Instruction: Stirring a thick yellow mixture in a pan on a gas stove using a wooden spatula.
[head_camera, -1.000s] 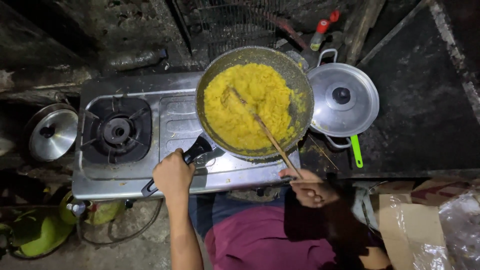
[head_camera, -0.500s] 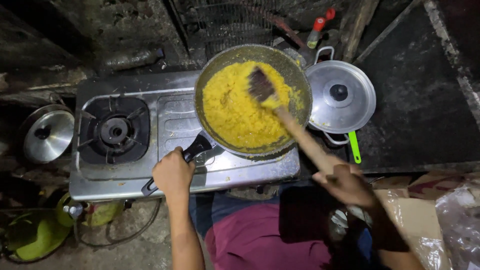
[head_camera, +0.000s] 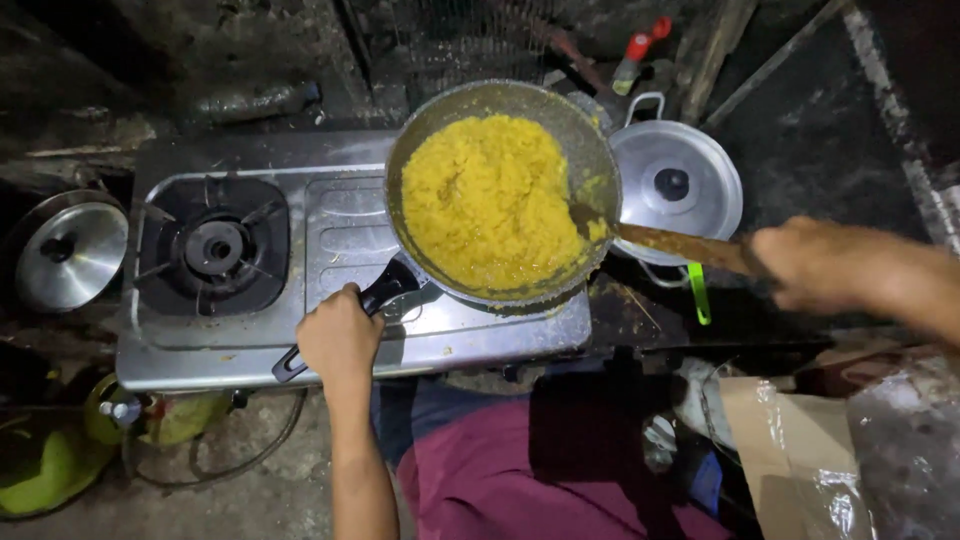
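Left hand clenched on black pan handle; right hand grips wooden spatula. Frying pan, full of yellow rice, likely heavy, hot: hold handle only.

Dim scene, lit from above, dark edges, right hand motion-blurred

Bright yellow food fills the grey pan; silver stove, brown wooden spatula, maroon clothing.

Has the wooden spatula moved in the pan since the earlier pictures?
Yes. The wooden spatula went from the middle of the yellow rice to the pan's right rim, beside the lidded pot.
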